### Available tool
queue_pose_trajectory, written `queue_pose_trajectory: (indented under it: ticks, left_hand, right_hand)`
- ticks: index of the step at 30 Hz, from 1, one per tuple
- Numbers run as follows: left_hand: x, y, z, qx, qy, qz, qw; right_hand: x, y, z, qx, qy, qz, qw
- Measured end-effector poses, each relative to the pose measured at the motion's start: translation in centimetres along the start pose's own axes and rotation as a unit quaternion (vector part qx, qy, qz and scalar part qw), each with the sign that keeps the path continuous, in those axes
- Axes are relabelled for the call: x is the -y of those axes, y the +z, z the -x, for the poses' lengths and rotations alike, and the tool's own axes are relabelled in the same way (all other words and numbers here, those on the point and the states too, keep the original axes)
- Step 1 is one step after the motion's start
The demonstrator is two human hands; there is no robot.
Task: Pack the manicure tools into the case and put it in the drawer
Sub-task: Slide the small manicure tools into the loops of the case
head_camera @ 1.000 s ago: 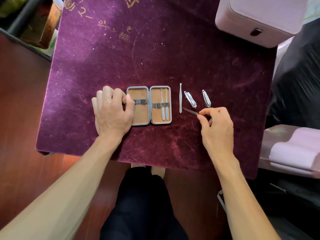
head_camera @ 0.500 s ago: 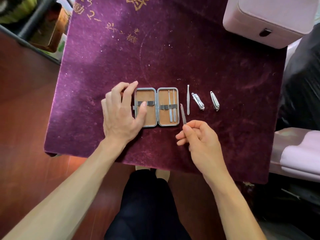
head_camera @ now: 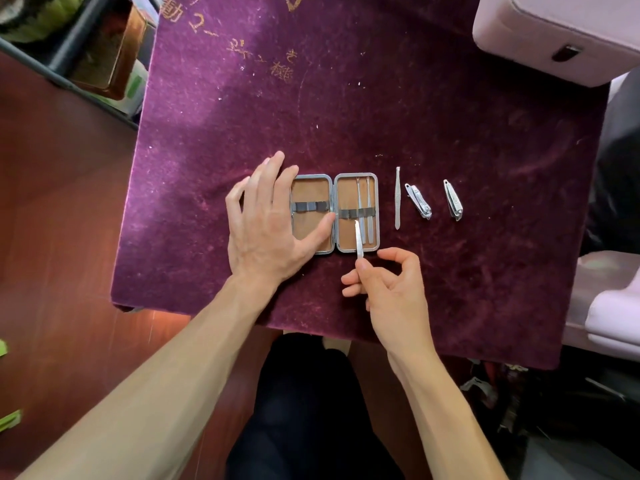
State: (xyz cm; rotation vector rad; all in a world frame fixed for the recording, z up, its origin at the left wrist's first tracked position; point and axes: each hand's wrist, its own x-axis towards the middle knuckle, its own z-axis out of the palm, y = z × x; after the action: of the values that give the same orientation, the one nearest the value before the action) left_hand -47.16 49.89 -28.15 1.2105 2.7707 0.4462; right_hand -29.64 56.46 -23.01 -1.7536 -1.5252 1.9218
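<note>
Right hand (head_camera: 391, 289) pinches the near end of a thin metal tool (head_camera: 358, 239) between thumb and forefinger; the remaining fingers are loosely curled and hold nothing. The free tip of the tool points away from the grip and lies over the right half of the open case (head_camera: 335, 213), just short of the elastic band (head_camera: 356, 213). Two slim implements (head_camera: 365, 209) are already tucked under that band, immediately beyond and to the outer side of the tip. Left hand (head_camera: 266, 223) lies flat and spread, thumb on the left half of the case, pressing it down without gripping anything.

Judged handling: the tool is light, rigid and smooth, liable to swivel in a fingertip pinch; a hold at the very end suits threading it under the band, which must stretch to admit it. The case is small and slides easily, hence the steadying palm.

Farther from the grip, to its outer side, tweezers (head_camera: 397, 199) and two nail clippers (head_camera: 418, 201) (head_camera: 453, 199) lie apart on the purple velvet cloth (head_camera: 346, 109), a soft, napped surface. A pale box (head_camera: 554, 32) stands at the far corner. No drawer is identifiable.
</note>
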Motion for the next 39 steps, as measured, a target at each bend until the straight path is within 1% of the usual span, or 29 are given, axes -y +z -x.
queue_pose_trajectory:
  ticks: [3, 10, 16, 29, 34, 39]
  left_hand:
    - [-0.1, 0.0, 0.0, -0.004, -0.001, -0.005, 1.000]
    - [-0.1, 0.2, 0.0, -0.008, -0.007, -0.015, 1.000]
    - [-0.2, 0.0, -0.1, 0.005, -0.011, -0.018, 1.000]
    - [-0.5, -0.4, -0.2, 0.024, -0.020, -0.015, 0.999]
    - [-0.5, -0.4, -0.2, 0.025, -0.018, -0.016, 0.999]
    - [-0.4, -0.3, -0.2, 0.019, -0.016, -0.017, 1.000]
  right_hand:
    - [-0.1, 0.1, -0.3, -0.009, -0.003, 0.008, 1.000]
    - [0.5, 0.7, -1.5, -0.028, 0.022, 0.013, 0.999]
    - [1.0, 1.2, -2.4, -0.070, 0.031, 0.079, 0.994]
    - [1.3, 1.9, -3.5, -0.124, -0.009, 0.137, 0.983]
    - [1.1, 1.5, -2.7, -0.104, -0.036, 0.145, 0.983]
    - [0.3, 1.3, -2.5, -0.095, -0.071, 0.131, 0.984]
